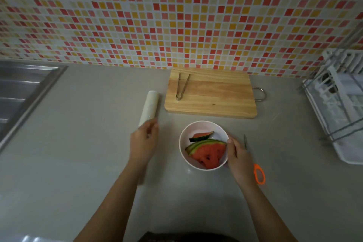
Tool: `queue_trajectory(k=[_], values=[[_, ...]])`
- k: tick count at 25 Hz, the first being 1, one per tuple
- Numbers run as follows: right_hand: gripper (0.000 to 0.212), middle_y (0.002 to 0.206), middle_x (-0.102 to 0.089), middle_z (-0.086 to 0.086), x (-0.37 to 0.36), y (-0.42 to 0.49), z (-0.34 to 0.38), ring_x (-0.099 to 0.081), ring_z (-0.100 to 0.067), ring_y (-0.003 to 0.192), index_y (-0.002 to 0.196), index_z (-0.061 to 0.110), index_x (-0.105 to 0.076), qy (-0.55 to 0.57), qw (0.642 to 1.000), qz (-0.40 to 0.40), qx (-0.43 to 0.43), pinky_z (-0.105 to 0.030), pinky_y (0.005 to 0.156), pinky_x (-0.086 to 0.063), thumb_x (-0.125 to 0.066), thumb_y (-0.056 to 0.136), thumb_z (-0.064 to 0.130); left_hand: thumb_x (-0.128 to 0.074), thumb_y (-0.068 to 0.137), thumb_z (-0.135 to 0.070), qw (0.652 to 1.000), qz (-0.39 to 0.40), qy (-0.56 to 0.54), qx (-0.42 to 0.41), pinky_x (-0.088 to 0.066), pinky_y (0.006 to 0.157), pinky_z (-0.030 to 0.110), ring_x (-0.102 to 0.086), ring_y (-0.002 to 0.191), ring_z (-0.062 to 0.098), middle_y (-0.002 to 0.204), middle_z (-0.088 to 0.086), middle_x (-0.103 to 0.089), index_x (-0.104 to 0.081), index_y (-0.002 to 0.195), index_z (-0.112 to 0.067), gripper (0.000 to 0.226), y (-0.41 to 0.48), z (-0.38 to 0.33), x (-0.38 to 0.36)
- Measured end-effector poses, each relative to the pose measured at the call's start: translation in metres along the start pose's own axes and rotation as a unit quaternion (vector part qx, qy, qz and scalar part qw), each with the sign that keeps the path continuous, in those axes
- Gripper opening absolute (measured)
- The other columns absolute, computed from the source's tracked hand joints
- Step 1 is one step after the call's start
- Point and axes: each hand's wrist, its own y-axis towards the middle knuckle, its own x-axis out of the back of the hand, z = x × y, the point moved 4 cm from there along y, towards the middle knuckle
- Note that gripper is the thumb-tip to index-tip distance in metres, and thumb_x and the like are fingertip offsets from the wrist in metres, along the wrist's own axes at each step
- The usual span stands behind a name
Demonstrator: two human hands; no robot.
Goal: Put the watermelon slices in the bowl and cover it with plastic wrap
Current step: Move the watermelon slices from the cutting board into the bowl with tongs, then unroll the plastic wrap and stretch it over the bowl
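The left hand [144, 143] was clasped over the near end of the plastic wrap roll [150, 104], its fingers [151, 126] curled round the tube; the rest of the roll lay on the grey worktop [88, 143], running away beyond those fingers. The right hand [238, 158] held the right side of the white bowl [183, 133], thumb on the rim and the other fingers down the outer wall, partly hidden. The bowl stood between the two hands, and the watermelon slices [208, 153] lay inside it, a large wedge just left of the right thumb and a smaller piece [201, 136] behind it. Orange-handled scissors [259, 173] lay just right of the right hand. Beyond both sets of fingers sat a wooden cutting board [216, 96] with metal tongs [181, 86] on its left part. Far left of the left fingers was a steel sink [23, 88]; far right of the right ones, a white dish rack [339, 104].
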Motion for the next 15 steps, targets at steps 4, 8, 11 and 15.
queue_trajectory(k=[4, 8, 11, 15], values=[[0.028, 0.11, -0.068, -0.022, 0.0, -0.001, 0.007, -0.05, -0.018, 0.103, 0.115, 0.001, -0.063, -0.002, 1.0, -0.014, 0.022, -0.012, 0.064, -0.027, -0.044, 0.097, 0.012, -0.055, 0.093, -0.016, 0.988, 0.0, 0.008, 0.156, -0.052, 0.087, 0.037, -0.064, 0.084, 0.026, 0.091, 0.015, -0.07, -0.071, 0.105, -0.003, 0.024, 0.04, 0.061, 0.048], [0.029, 0.109, -0.068, -0.019, -0.003, -0.001, 0.009, -0.055, -0.022, 0.1, 0.116, 0.005, -0.062, 0.0, 1.0, 0.005, 0.013, -0.017, 0.072, -0.032, -0.042, 0.098, 0.015, -0.059, 0.091, -0.035, 0.98, 0.123, 0.021, 0.152, -0.045, 0.076, 0.031, -0.057, 0.078, 0.019, 0.087, 0.009, -0.068, -0.074, 0.094, -0.012, 0.028, 0.038, 0.065, 0.031], [0.03, 0.105, -0.069, -0.012, -0.005, -0.003, 0.005, -0.058, -0.021, 0.087, 0.118, 0.012, -0.061, -0.007, 1.0, 0.014, -0.005, -0.024, 0.071, -0.033, -0.04, 0.099, 0.021, -0.057, 0.09, -0.041, 0.971, 0.181, 0.024, 0.153, -0.043, 0.074, 0.031, -0.055, 0.076, 0.021, 0.085, 0.01, -0.064, -0.07, 0.097, -0.001, 0.043, 0.04, 0.058, 0.023], [0.031, 0.109, -0.069, -0.011, -0.005, -0.002, 0.007, -0.056, -0.018, 0.087, 0.12, 0.015, -0.06, -0.01, 1.0, 0.021, -0.007, -0.021, 0.067, -0.03, -0.038, 0.099, 0.024, -0.053, 0.092, -0.04, 0.961, 0.214, 0.056, 0.165, -0.044, 0.071, 0.032, -0.053, 0.077, 0.024, 0.086, 0.015, -0.057, -0.064, 0.093, 0.001, 0.042, 0.042, 0.047, 0.014]])
